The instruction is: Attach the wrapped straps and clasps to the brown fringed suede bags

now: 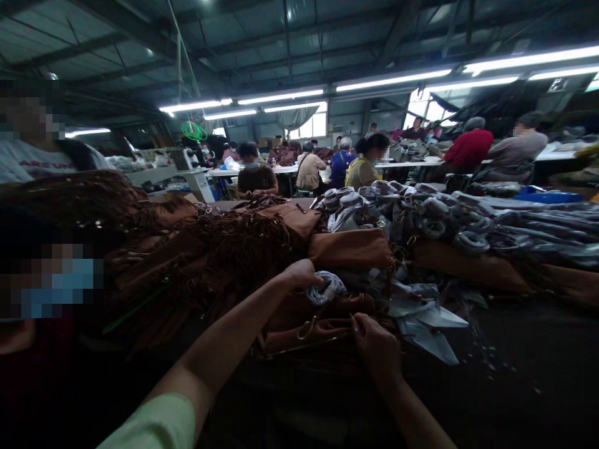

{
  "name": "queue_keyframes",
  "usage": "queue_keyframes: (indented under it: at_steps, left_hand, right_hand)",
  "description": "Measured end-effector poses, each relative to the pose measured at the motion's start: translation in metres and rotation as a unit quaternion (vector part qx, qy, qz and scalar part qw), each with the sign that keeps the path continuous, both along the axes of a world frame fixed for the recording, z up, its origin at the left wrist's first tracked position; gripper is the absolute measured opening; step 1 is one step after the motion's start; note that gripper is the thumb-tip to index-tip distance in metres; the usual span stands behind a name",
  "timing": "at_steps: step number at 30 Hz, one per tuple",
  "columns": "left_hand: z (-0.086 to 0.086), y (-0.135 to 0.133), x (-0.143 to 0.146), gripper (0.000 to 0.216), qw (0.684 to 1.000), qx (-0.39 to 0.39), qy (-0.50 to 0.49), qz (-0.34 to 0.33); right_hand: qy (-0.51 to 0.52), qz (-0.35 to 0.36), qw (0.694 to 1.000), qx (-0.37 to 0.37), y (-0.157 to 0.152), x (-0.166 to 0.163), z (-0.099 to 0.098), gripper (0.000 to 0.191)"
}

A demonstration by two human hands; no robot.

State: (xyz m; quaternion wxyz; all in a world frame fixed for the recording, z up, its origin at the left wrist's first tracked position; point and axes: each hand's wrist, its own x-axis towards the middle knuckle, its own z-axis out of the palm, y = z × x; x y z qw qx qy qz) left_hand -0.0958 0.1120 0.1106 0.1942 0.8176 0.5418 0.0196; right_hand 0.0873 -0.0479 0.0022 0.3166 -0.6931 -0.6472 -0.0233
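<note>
In front of me lies a brown bag point(285, 337) with a gold zipper and a metal ring on its near side; its mouth looks partly open. Over the bag's far edge, my left hand point(302, 274) is closed on a coiled strap point(327, 288) in pale wrapping. Lower and to the right, the fingers of my right hand point(377, 342) pinch the bag's upper edge. Just beyond both hands sits another brown bag point(350, 247), lying flat. Dim light hides the fingertips of my right hand.
Brown fringed bags point(243, 240) are heaped at left. Wrapped coiled straps point(472, 240) pile up at right, with loose clear plastic bags point(430, 321) nearer me. A masked person point(60, 280) is close at left; another person point(42, 149) stands behind. Several people sit at far tables.
</note>
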Motion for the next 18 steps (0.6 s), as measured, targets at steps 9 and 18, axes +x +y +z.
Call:
queue_keyframes:
  at_steps: [9,18]
  left_hand:
    - [-0.006,-0.039,-0.018,0.049,0.986,0.048,0.142,0.067]
    - [-0.003,-0.06,0.009,0.018,0.921,0.142,-0.082,-0.352]
  right_hand:
    - [0.027,0.009,0.999,-0.016,-0.001,-0.001,0.003,0.028]
    - [0.013,-0.001,0.999,-0.03,-0.001,0.0,0.003,0.03]
